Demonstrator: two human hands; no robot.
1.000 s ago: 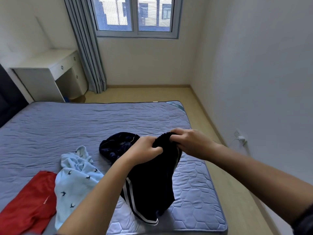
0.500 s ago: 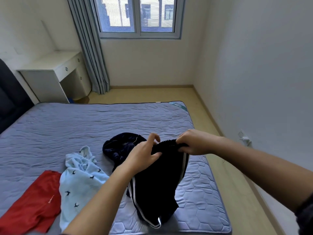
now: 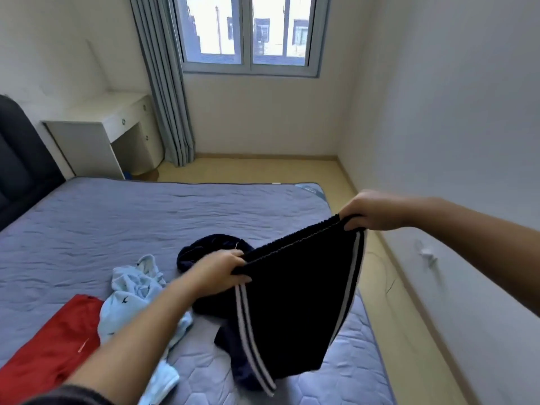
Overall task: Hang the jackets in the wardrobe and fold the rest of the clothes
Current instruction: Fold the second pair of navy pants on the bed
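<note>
Black shorts [image 3: 292, 311] stretched between left hand [image 3: 217, 274] and right hand [image 3: 372, 213]

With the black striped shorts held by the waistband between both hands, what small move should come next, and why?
Probably lower the black shorts with white side stripes flat onto the grey-blue quilted mattress. The left hand and right hand each grip one end of the waistband, spread apart, and the legs hang loose above it, so the shorts look ready to lay down for folding.
</note>
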